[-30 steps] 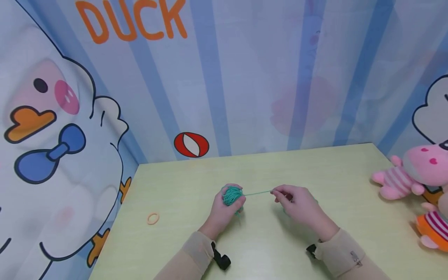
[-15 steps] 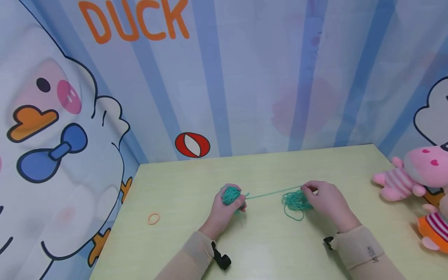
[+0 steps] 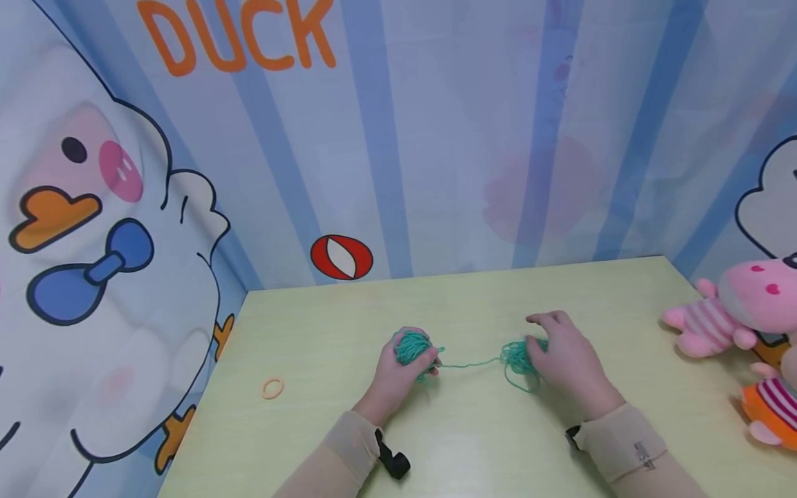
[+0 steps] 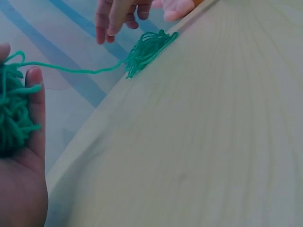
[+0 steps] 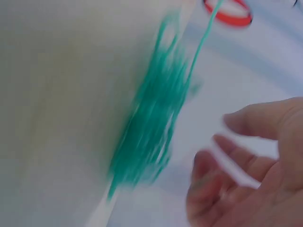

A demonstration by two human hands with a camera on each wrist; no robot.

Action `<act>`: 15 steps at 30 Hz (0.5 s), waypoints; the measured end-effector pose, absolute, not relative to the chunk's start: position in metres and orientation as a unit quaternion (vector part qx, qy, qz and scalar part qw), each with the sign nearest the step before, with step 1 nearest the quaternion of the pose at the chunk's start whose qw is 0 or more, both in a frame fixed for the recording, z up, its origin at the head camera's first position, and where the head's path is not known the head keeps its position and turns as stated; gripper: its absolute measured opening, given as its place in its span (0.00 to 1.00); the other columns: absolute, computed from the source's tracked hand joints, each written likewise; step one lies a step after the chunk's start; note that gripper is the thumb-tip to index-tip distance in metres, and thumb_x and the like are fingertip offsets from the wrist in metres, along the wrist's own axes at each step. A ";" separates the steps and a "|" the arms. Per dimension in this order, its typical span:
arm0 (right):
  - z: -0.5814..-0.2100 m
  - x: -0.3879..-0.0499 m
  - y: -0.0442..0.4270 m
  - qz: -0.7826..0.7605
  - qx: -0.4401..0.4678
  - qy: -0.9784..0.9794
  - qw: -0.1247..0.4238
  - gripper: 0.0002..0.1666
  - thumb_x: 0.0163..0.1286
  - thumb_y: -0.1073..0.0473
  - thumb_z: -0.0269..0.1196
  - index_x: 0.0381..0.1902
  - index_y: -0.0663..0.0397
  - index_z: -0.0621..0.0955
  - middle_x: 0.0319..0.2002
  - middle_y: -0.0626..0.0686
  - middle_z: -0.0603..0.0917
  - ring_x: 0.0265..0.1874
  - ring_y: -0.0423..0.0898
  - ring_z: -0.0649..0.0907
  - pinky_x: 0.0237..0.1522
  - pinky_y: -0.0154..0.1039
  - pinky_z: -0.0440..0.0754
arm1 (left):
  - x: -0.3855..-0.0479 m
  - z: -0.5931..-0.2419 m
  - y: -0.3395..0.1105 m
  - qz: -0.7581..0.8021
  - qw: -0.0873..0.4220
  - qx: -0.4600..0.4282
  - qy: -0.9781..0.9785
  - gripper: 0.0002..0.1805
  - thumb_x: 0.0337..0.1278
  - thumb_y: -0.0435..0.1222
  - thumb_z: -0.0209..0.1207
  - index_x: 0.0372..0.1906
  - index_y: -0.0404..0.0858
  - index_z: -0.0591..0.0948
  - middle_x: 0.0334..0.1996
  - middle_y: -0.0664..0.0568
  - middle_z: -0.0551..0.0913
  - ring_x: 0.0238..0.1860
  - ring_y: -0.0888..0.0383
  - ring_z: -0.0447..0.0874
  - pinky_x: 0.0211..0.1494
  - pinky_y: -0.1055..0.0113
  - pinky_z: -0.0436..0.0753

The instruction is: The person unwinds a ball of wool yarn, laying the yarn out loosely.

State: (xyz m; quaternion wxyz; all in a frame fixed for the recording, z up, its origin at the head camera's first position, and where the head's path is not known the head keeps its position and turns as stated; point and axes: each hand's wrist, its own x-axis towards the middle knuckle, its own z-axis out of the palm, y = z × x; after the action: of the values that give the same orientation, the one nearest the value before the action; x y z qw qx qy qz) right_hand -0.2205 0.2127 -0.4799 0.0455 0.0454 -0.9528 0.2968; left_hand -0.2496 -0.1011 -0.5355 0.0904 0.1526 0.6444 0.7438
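A wound bundle of green yarn [image 3: 412, 347] lies in the left hand [image 3: 398, 377], whose fingers and thumb curl round it; the left wrist view shows this bundle [image 4: 14, 109] at its left edge. One strand [image 3: 470, 364] runs slackly to a loose green pile [image 3: 517, 358] on the table. Over the pile's right side is the right hand [image 3: 569, 356], thumb and fingers apart. In the right wrist view the pile [image 5: 151, 118] is blurred, and the right hand [image 5: 251, 165] stands beside it with nothing between its fingers.
An orange ring [image 3: 272, 389] lies on the table [image 3: 324, 332] left of the left hand. Pink plush toys [image 3: 710, 321] are at the table's right side. A printed curtain [image 3: 436, 138] hangs behind the table.
The right hand moved right, drawing the strand out, then let it go and came back slightly left with its fingers spread. The strand sagged to the table. The left hand stayed in place.
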 end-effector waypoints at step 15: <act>-0.487 -0.198 0.131 0.379 0.214 -0.900 -0.015 0.15 0.83 0.57 0.65 0.60 0.54 0.89 0.46 0.49 0.94 0.33 0.32 0.84 0.33 0.31 0.82 | -0.249 -0.538 -0.101 0.730 0.113 0.169 0.652 0.22 0.75 0.43 0.70 0.61 0.39 0.74 0.43 0.49 0.92 0.47 0.55 0.95 0.56 0.58 0.95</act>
State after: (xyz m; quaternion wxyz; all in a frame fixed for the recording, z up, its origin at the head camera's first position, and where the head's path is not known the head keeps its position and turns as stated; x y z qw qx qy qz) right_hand -0.1976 0.1314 -0.4870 -0.0149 0.2139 -0.9004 0.3786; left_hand -0.2494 -0.1011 -0.5378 0.1126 0.1693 0.6523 0.7302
